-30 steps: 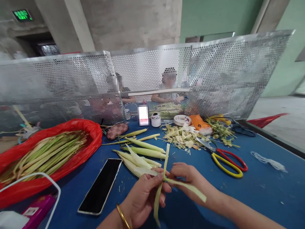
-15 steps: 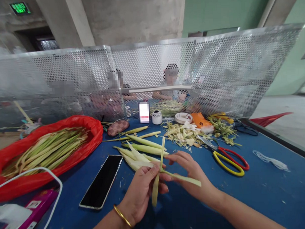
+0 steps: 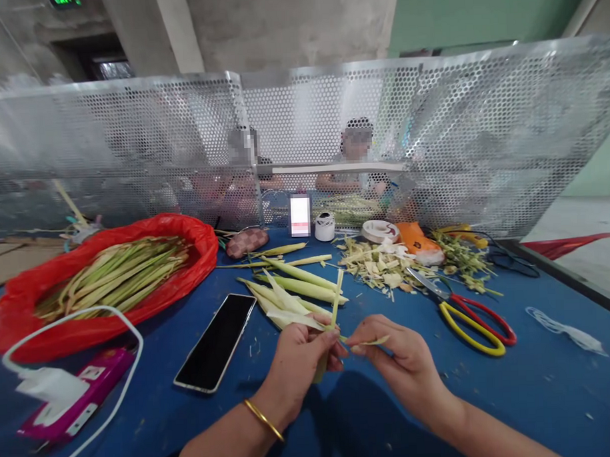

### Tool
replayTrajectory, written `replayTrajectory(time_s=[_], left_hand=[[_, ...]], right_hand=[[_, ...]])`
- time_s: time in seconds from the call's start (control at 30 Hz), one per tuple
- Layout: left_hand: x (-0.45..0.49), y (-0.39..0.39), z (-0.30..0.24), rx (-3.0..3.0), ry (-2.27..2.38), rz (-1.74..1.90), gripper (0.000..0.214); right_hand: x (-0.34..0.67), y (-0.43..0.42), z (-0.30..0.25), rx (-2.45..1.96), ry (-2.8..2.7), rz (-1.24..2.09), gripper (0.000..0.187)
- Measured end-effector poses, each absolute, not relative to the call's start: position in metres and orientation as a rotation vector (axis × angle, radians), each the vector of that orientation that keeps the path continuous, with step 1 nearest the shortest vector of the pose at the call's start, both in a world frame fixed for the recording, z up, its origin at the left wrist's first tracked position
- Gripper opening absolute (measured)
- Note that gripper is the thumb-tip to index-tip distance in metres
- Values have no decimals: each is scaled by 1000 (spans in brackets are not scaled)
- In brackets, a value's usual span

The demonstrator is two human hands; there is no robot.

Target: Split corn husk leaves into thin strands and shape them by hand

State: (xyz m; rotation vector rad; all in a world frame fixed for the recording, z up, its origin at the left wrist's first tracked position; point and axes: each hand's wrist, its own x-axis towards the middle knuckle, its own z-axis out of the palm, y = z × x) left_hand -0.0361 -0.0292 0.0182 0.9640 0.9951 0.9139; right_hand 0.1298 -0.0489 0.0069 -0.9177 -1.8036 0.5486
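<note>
Softly lit, stretched wide toward the edges.
Shadowed on the worktop [image 3: 471,409] below the hands [image 3: 297,369]; shiny along the metal mesh [image 3: 306,122]; washed out white at the small screen [image 3: 299,212]; pixelated over the heads [image 3: 358,140] behind, hazy beyond.

My left grip [image 3: 303,355] and right grip [image 3: 402,352] hold pale yellow-green husk strips [image 3: 337,298], and my bangle [image 3: 263,420] is gold. The worktop [image 3: 491,408] is blue. I see cream and light-green husks [image 3: 307,286], a bright red plastic bag [image 3: 133,328] around green and straw-coloured leaves [image 3: 121,271], a black-screened phone [image 3: 216,345], a magenta power strip [image 3: 109,363] with a white plug [image 3: 53,385], and a pouch [image 3: 247,243] checked in dusky pink and brown. My scissors [image 3: 446,295] have one yellow and one red handle; the string [image 3: 569,329] is white, the perforated screen [image 3: 166,127] silvery grey, dotted with holes.
</note>
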Motion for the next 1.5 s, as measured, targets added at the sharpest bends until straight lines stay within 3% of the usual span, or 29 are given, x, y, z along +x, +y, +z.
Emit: replayTrajectory(time_s=[0.43, 0.67, 1.13, 1.4, 1.5], left_hand=[[-37, -27, 15, 853, 991, 936, 35], [-36, -29, 19, 825, 930, 1017, 30], [-32, -29, 15, 962, 757, 910, 35], [-45, -18, 17, 862, 810, 871, 43], [-44, -20, 16, 871, 905, 824, 41]], right_hand=[[130, -42, 2, -1091, -1416, 834, 20], [124, -36, -4, -1239, -1321, 1012, 45], [113, -48, 2, -1149, -1109, 1403, 34], [126, -42, 12, -1216, -1399, 1332, 37], [130, -42, 10, -1299, -1631, 1242, 29]])
